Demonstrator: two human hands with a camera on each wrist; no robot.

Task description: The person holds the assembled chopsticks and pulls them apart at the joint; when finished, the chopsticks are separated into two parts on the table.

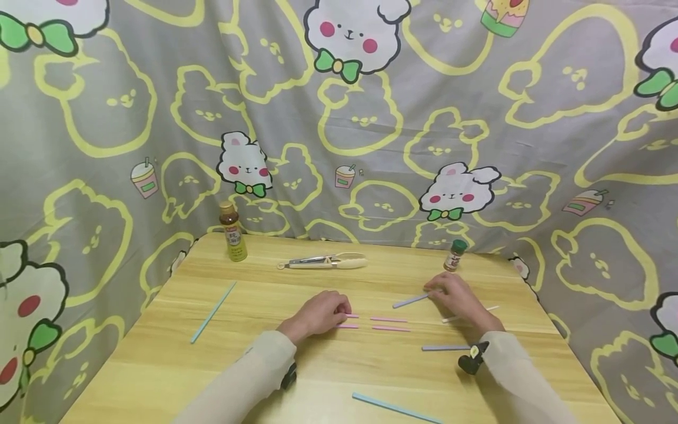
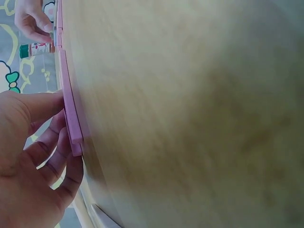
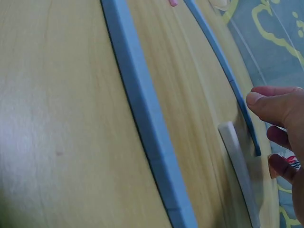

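My left hand is at the left ends of two pink sticks, its thumb and curled fingers on the nearer pair's far side in the left wrist view, gripping one stick. Two further pink sticks lie in line to the right. My right hand hovers with bent fingers by the right end of a blue-purple stick. In the right wrist view the thumb tip is close beside that stick, which lies on the table. Under the right wrist lies a white stick, and nearer me another blue-purple stick.
Light blue sticks lie at the left and the front of the wooden table. Along the back stand a sesame oil bottle and a green-capped spice jar, with tongs between them. A patterned curtain surrounds the table.
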